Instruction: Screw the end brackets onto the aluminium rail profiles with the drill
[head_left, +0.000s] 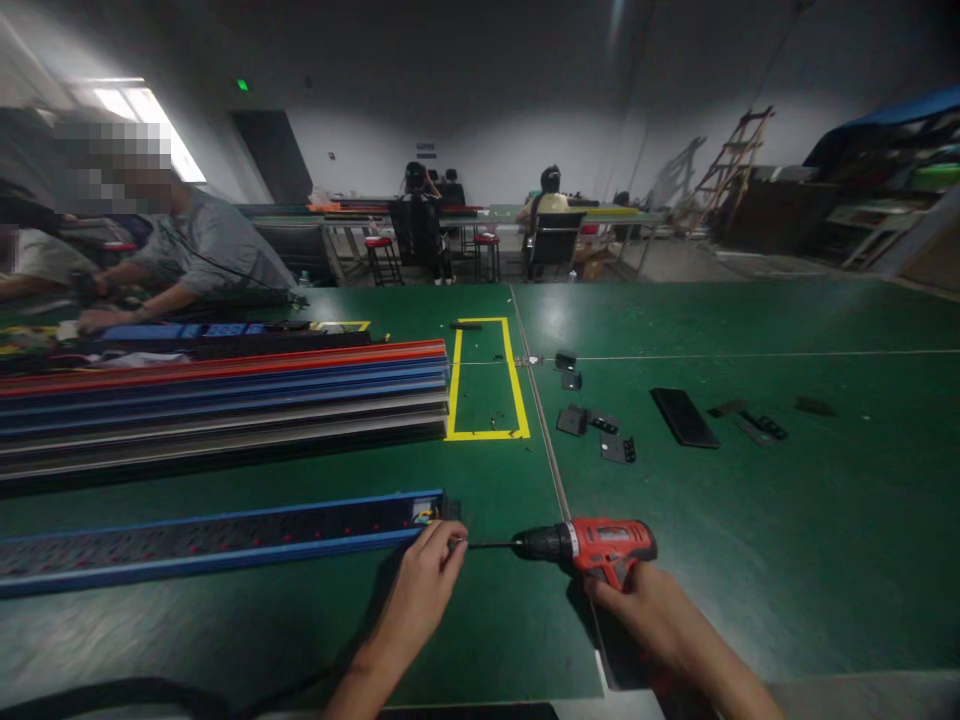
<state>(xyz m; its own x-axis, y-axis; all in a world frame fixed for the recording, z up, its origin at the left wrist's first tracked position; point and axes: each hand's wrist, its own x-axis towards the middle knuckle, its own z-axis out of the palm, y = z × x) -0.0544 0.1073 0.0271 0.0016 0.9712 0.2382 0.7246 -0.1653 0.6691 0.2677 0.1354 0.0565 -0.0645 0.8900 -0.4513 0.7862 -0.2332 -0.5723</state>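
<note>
My right hand point(651, 612) is wrapped round the handle of a red and black cordless drill point(611, 540), which points left. Its long thin bit point(491, 545) reaches my left hand point(427, 575). The thumb and fingers of that hand are pinched together at the bit's tip; whatever small thing is between them is hidden. Just beyond the left fingertips is the end of a long blue-edged power strip point(247, 535) with a row of black sockets. Coloured wires point(426, 517) show near its right end, beside a black end piece point(451, 508).
Several long red, blue and grey rails point(300, 400) lie stacked behind the strip. A yellow tape rectangle point(525, 425), small black brackets point(572, 421) and a dark flat phone-like slab point(684, 417) are on the green table point(750, 560). At the left, a co-worker point(217, 250) works.
</note>
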